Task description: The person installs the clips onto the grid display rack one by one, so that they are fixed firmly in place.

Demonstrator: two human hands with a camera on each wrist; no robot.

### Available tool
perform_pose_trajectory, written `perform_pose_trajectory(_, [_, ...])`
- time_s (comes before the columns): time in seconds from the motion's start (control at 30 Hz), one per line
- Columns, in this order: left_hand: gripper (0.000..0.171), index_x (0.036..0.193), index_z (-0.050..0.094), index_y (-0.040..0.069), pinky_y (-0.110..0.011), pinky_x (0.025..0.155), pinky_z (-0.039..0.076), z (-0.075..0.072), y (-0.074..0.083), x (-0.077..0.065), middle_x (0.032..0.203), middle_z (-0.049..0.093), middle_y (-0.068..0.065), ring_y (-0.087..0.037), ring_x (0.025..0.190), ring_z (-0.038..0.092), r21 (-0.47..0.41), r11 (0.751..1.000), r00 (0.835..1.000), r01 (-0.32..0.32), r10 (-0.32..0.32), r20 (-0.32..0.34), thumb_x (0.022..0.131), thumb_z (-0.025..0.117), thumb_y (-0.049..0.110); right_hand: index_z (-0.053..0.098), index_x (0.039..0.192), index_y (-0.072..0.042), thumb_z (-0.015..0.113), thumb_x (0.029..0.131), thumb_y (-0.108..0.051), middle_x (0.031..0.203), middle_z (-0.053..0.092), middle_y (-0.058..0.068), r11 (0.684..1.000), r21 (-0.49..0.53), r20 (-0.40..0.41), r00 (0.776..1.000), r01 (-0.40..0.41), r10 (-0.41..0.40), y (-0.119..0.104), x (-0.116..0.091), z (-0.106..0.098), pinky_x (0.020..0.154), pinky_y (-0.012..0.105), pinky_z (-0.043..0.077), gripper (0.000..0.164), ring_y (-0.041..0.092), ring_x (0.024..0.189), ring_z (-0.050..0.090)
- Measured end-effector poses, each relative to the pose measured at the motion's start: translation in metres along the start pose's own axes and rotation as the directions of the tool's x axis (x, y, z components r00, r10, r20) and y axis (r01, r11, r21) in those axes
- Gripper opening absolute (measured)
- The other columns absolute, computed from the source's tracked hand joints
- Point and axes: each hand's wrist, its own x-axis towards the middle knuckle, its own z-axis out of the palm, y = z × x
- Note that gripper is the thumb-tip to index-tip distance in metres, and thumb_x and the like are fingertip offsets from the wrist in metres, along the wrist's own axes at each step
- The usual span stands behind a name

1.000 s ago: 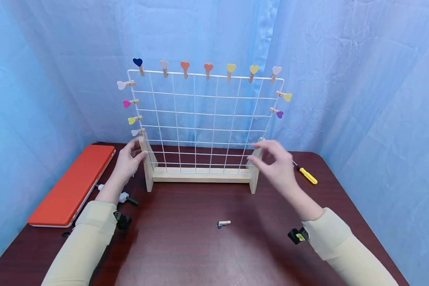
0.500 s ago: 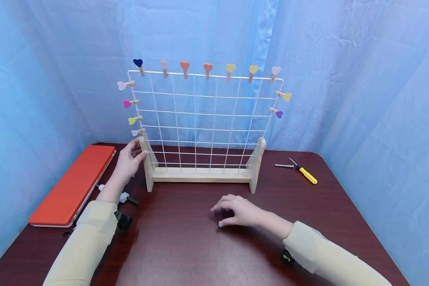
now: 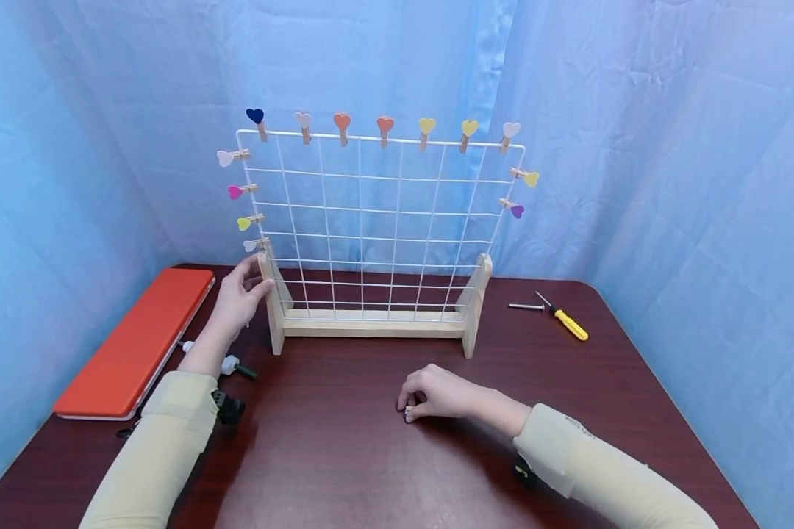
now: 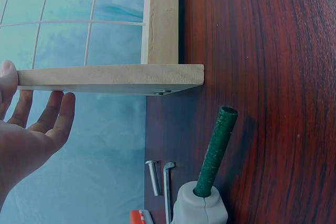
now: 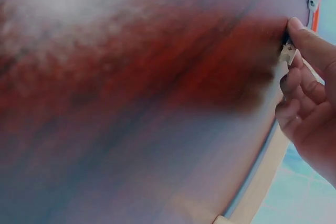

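Note:
A white wire grid (image 3: 380,209) stands upright in a wooden stand (image 3: 373,328). Small clothespins with coloured hearts are clipped along its top edge and both sides, such as a dark blue heart clothespin (image 3: 255,117) and a purple heart clothespin (image 3: 516,211). My left hand (image 3: 237,303) holds the stand's left side post, thumb at its front edge and fingers on the outer face. In front of the stand, my right hand (image 3: 439,393) pinches a small wooden clothespin (image 5: 288,54) with a dark blue part, low over the table (image 3: 317,455). The fingers hide most of this clothespin.
Right of the stand lie a yellow-handled screwdriver (image 3: 570,325) and a metal bolt (image 3: 526,306). At left is a flat red case (image 3: 135,342). Beside the left forearm are a white piece with a green rod (image 4: 215,150), another bolt (image 4: 152,178) and a hex key (image 4: 167,192).
My right hand has moved from the stand's right post down to the table and now pinches the clothespin that lay there. The left hand has stayed at the left post.

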Motion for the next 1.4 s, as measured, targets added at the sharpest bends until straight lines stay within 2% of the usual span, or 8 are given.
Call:
perform_pose_trajectory(0.17, [0.058, 0.14, 0.026, 0.009, -0.046, 0.093, 0.04, 0.0, 0.0, 0.0, 0.128, 0.042, -0.021, -0.034, 0.119, 0.043, -0.018, 1.0, 1.0, 0.001, -0.001, 0.001, 0.09, 0.052, 0.018, 0.069, 0.09, -0.013, 0.073, 0.073, -0.018, 0.072, 0.057, -0.008, 0.997, 0.054, -0.053, 0.997, 0.055, -0.053, -0.004, -0.003, -0.012, 0.05, 0.01, 0.043, 0.019, -0.007, 0.057, 0.05])
perform_pose_trajectory(0.37, [0.059, 0.141, 0.025, 0.01, -0.046, 0.092, 0.041, 0.0, 0.0, 0.0, 0.129, 0.041, -0.02, -0.034, 0.119, 0.042, -0.009, 1.0, 1.0, 0.009, -0.009, 0.0, 0.089, 0.053, 0.02, 0.067, 0.096, -0.01, 0.071, 0.075, -0.012, 0.077, 0.059, -0.006, 0.99, 0.137, -0.14, 0.99, -0.007, 0.027, -0.013, -0.016, -0.047, 0.051, 0.013, 0.048, 0.021, -0.002, 0.057, 0.058])
perform_pose_trajectory(0.57, [0.059, 0.141, 0.025, 0.009, -0.047, 0.092, 0.041, 0.0, 0.0, 0.0, 0.129, 0.041, -0.021, -0.035, 0.119, 0.043, -0.002, 1.0, 1.0, 0.002, -0.002, -0.003, 0.089, 0.053, 0.02, 0.065, 0.091, -0.018, 0.071, 0.076, -0.015, 0.079, 0.066, -0.009, 0.998, 0.066, -0.39, 0.921, 0.001, 0.025, -0.016, -0.034, -0.085, 0.057, 0.015, 0.05, 0.017, -0.002, 0.066, 0.061])
perform_pose_trajectory(0.73, [0.059, 0.141, 0.025, 0.01, -0.047, 0.092, 0.041, -0.001, 0.001, 0.0, 0.129, 0.041, -0.02, -0.034, 0.119, 0.043, -0.006, 1.0, 1.0, 0.004, -0.004, -0.001, 0.089, 0.053, 0.021, 0.069, 0.09, -0.019, 0.075, 0.07, -0.012, 0.086, 0.064, -0.01, 0.996, -0.072, -0.597, 0.802, -0.048, -0.004, -0.018, -0.048, -0.114, 0.058, 0.013, 0.048, 0.021, 0.001, 0.072, 0.061])
perform_pose_trajectory(0.9, [0.06, 0.141, 0.025, 0.009, -0.046, 0.092, 0.041, -0.001, 0.0, 0.0, 0.129, 0.041, -0.021, -0.035, 0.118, 0.043, -0.012, 1.0, 1.0, -0.007, 0.007, -0.002, 0.089, 0.053, 0.02, 0.072, 0.087, -0.015, 0.075, 0.069, -0.008, 0.088, 0.065, -0.007, 0.987, -0.11, -0.769, 0.639, -0.115, -0.011, -0.019, -0.057, -0.135, 0.063, 0.01, 0.047, 0.02, 0.005, 0.076, 0.06])
perform_pose_trajectory(1.2, [0.059, 0.14, 0.026, 0.009, -0.046, 0.091, 0.042, -0.002, -0.001, 0.001, 0.129, 0.041, -0.021, -0.034, 0.118, 0.043, -0.01, 1.0, 1.0, -0.022, 0.022, -0.004, 0.089, 0.053, 0.019, 0.071, 0.086, -0.003, 0.072, 0.07, 0.002, 0.087, 0.065, 0.01, 0.977, 0.117, -0.935, 0.312, -0.178, 0.169, -0.027, -0.06, -0.157, 0.068, 0.014, 0.05, 0.017, 0.01, 0.085, 0.06])
perform_pose_trajectory(1.3, [0.059, 0.141, 0.025, 0.009, -0.047, 0.091, 0.041, -0.001, -0.001, 0.001, 0.129, 0.041, -0.021, -0.035, 0.118, 0.043, -0.007, 1.0, 1.0, -0.02, 0.02, -0.001, 0.09, 0.053, 0.018, 0.071, 0.084, 0.002, 0.072, 0.07, 0.0, 0.087, 0.065, 0.016, 0.969, 0.189, -0.948, 0.229, -0.161, 0.223, -0.032, -0.057, -0.162, 0.069, 0.017, 0.051, 0.014, 0.013, 0.085, 0.06])
perform_pose_trajectory(1.4, [0.058, 0.14, 0.025, 0.009, -0.048, 0.091, 0.041, -0.001, -0.001, 0.001, 0.129, 0.041, -0.021, -0.035, 0.118, 0.043, -0.007, 1.0, 1.0, -0.014, 0.014, 0.001, 0.09, 0.052, 0.018, 0.071, 0.083, 0.003, 0.073, 0.071, -0.003, 0.084, 0.066, 0.016, 0.957, 0.251, -0.947, 0.17, -0.143, 0.273, -0.03, -0.053, -0.164, 0.069, 0.017, 0.051, 0.014, 0.012, 0.081, 0.062])
